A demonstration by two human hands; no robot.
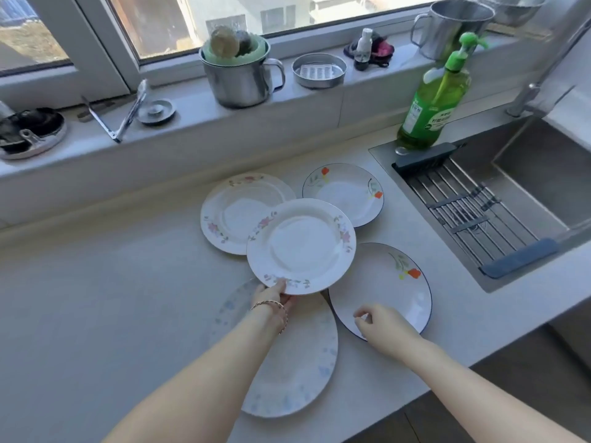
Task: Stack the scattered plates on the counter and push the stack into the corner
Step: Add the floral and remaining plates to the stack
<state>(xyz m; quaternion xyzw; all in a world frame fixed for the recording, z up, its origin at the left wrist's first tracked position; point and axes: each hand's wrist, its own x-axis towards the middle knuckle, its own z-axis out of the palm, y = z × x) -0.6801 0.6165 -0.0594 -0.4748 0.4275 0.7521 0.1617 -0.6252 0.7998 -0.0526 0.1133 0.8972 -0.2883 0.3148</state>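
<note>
Several white plates lie on the pale counter [96, 298]. My left hand [275, 298] grips the near rim of a pink-flowered plate [300, 247] and holds it lifted above the others. A matching pink-flowered plate [230, 212] rests behind it on the left. A blue-rimmed plate with orange flowers [348, 190] sits at the back right, and a second one [390, 282] lies in front of it. My right hand [380, 327] rests on this nearer plate's front rim, fingers curled. A blue-patterned plate [297, 372] lies closest, partly under my left arm.
A sink [527, 187] with a metal rack [470, 212] is on the right. A green soap bottle [431, 103] stands at its back corner. The windowsill holds a steel mug [240, 78], a small tin [319, 70], tongs [128, 113] and a pan [28, 132].
</note>
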